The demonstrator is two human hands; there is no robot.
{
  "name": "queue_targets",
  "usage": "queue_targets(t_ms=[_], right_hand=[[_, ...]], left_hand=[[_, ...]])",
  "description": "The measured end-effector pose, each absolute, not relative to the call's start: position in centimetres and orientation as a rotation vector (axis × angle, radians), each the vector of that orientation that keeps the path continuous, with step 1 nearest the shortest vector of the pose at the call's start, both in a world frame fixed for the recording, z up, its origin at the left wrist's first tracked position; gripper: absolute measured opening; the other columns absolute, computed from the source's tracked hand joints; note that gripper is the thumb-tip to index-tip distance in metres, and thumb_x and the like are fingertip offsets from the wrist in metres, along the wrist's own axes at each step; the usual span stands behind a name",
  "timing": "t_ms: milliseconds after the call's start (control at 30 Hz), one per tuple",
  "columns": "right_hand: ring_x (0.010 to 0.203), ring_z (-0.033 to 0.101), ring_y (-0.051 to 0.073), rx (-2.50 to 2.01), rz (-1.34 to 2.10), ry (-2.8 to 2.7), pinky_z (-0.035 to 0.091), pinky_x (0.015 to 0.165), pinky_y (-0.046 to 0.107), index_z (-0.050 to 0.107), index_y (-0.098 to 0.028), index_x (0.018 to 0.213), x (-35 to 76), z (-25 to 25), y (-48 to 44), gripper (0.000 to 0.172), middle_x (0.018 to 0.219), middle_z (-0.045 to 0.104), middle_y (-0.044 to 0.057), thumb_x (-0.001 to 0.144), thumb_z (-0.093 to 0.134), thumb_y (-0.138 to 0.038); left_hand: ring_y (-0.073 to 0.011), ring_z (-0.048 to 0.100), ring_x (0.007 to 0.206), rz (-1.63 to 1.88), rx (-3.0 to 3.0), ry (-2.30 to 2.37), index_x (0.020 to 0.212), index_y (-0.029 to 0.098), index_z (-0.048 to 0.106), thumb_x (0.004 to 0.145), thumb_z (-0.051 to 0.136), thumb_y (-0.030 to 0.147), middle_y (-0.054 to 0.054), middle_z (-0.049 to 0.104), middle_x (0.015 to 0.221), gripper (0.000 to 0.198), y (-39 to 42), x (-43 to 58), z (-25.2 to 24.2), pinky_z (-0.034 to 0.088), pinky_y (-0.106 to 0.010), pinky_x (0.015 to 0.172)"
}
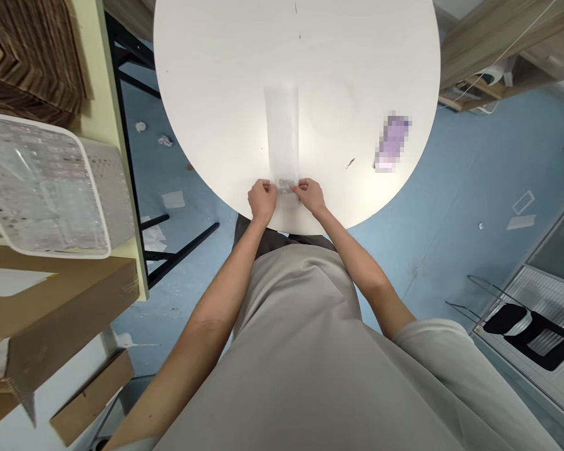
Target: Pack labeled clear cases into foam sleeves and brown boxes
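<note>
A long, narrow clear plastic bag (282, 134) lies flat on the round white table (216, 81), stretching away from me. Its near end holds something small and dark that I cannot make out. My left hand (262, 199) pinches the bag's near left corner, fingers closed. My right hand (311, 195) pinches the near right corner the same way. Both hands rest at the table's front edge, close together.
A blurred purple object (393, 143) lies on the table to the right. At left stand a white basket of clear plastic bags (42, 181) and cardboard boxes (51, 313) on a shelf. Paper scraps dot the blue floor (460, 207).
</note>
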State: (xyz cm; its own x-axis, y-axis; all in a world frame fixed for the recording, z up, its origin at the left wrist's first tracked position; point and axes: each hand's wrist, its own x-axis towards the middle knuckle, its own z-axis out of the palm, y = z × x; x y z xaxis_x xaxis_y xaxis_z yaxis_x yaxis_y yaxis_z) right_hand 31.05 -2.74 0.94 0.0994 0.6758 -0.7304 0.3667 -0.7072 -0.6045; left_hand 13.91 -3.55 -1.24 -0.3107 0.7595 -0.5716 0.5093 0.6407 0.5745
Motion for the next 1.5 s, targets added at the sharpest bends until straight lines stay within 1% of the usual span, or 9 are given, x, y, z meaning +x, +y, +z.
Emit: queue_targets(t_ms=[167,333,700,800,900,1000,1167,1400,1500], right_hand=[[0.092,0.078,0.021,-1.872,1.841,-0.660,0.068,0.090,0.039,0.070,-0.021,0.093,32.1,1.3,-2.8,0.034,0.092,0.081,0.004,0.091,0.090,-0.048],[0.093,0.080,0.021,-1.757,1.943,-0.537,0.069,0.090,0.038,0.073,-0.019,0.093,33.1,1.8,-2.8,0.029,0.095,0.084,0.006,0.092,0.092,-0.040],[0.099,0.080,0.023,-2.024,1.710,-1.050,0.067,0.096,0.040,0.075,-0.018,0.120,33.4,1.6,-4.0,0.035,0.114,0.084,0.011,0.102,0.077,-0.048],[0.128,0.075,0.029,-2.015,1.434,-1.534,0.061,0.113,0.047,0.071,-0.021,0.142,33.7,2.1,-4.9,0.050,0.144,0.076,0.016,0.104,0.075,-0.053],[0.164,0.048,0.037,-1.691,1.280,-2.040,0.047,0.132,0.056,0.057,-0.024,0.163,33.9,1.7,-5.5,0.078,0.175,0.052,0.017,0.098,0.082,-0.059],[0.174,0.031,0.037,-1.469,1.200,-2.356,0.038,0.138,0.061,0.045,-0.023,0.174,33.8,0.1,-5.5,0.079,0.184,0.039,0.016,0.103,0.075,-0.043],[0.170,0.041,0.031,-1.500,1.113,-2.512,0.045,0.133,0.058,0.051,-0.023,0.172,33.7,-2.6,-5.0,0.076,0.181,0.046,0.013,0.099,0.047,0.000],[0.170,0.042,0.030,-1.501,1.061,-2.544,0.047,0.131,0.057,0.052,-0.021,0.171,33.8,-2.5,-5.1,0.080,0.180,0.047,0.014,0.095,0.043,0.005],[0.170,0.042,0.030,-1.508,1.046,-2.549,0.048,0.130,0.056,0.051,-0.022,0.171,33.7,-2.5,-5.2,0.079,0.180,0.047,0.013,0.097,0.042,0.004]], left_hand=[[-0.0320,0.074,0.109,0.399,0.878,1.999,0.099,0.024,0.071,0.098,0.073,0.046,-0.010,0.079,0.103,0.022,-3.6,12.3,-0.9,0.057,-0.047,0.107],[-0.0273,0.073,0.095,0.437,0.584,1.694,0.088,0.021,0.073,0.092,0.079,0.073,-0.008,0.074,0.084,0.052,-4.2,12.1,-0.5,0.066,-0.042,0.086],[-0.0238,0.075,0.097,0.528,0.528,1.776,0.097,0.015,0.081,0.085,0.081,0.031,-0.010,0.082,0.100,0.019,-4.4,12.9,-1.6,0.061,-0.037,0.097],[-0.0261,0.075,0.101,0.476,0.637,1.787,0.093,0.016,0.080,0.088,0.076,0.028,-0.009,0.082,0.099,0.014,-4.1,12.6,-1.3,0.060,-0.037,0.097],[-0.0258,0.074,0.099,0.422,0.699,1.778,0.090,0.016,0.080,0.089,0.074,0.027,-0.007,0.082,0.094,0.013,-3.6,12.2,-0.8,0.059,-0.036,0.094],[-0.0251,0.073,0.096,0.376,0.729,1.782,0.088,0.015,0.080,0.089,0.073,0.028,-0.005,0.080,0.090,0.015,-3.1,11.9,-0.5,0.058,-0.035,0.091],[-0.0281,0.076,0.102,0.283,0.810,1.791,0.095,0.015,0.080,0.090,0.072,0.029,-0.008,0.082,0.099,0.017,-2.6,11.6,-0.5,0.059,-0.038,0.095],[-0.0353,0.065,0.138,0.333,1.538,1.740,0.144,0.017,0.070,0.091,0.062,0.013,-0.017,0.071,0.148,0.054,-2.6,11.9,0.9,0.051,-0.053,0.124],[-0.0329,0.063,0.140,0.321,1.774,1.376,0.144,0.019,0.071,0.098,0.051,0.014,-0.015,0.072,0.147,0.050,-1.6,12.3,0.9,0.048,-0.053,0.127]])
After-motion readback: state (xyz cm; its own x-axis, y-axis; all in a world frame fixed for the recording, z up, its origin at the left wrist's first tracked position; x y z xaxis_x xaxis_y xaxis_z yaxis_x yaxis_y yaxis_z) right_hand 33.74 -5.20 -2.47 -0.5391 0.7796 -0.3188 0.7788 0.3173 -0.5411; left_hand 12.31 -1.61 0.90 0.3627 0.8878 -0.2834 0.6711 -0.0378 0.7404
